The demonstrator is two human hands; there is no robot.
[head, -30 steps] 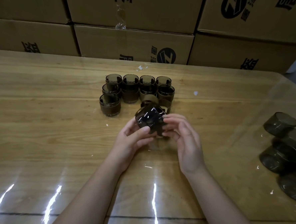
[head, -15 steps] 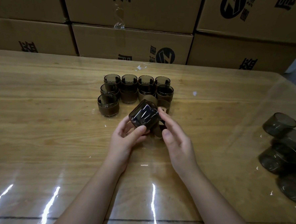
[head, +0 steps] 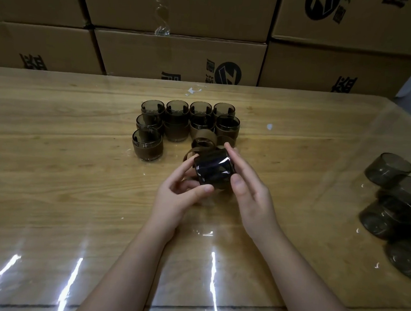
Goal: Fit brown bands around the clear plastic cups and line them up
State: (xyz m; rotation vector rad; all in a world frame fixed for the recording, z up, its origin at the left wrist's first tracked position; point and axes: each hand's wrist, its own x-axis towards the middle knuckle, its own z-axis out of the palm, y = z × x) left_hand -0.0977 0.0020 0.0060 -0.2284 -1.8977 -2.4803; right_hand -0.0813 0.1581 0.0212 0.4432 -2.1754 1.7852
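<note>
Two hands meet on one dark clear cup (head: pixel 213 168), held tipped on its side just above the table (head: pixel 54 170), centre of scene. Left hand (head: pixel 179 193) grips the cup's left and near side, thumb and fingers curled round it. Right hand (head: pixel 248 194) pinches the cup's right end, thumb near, index finger on the far edge. A brown band (head: pixel 189 154) loops out at the cup's far-left edge; cannot tell if it is round the cup yet. Another loose band (head: pixel 205 138) lies just beyond, touching the banded cups (head: pixel 148 144). These number about nine, upright, packed in rough rows on the far side. Bare cups (head: pixel 389 169) are heaped at the right edge, some tilted. Cardboard boxes (head: pixel 181 55) are stacked behind the table.
</note>
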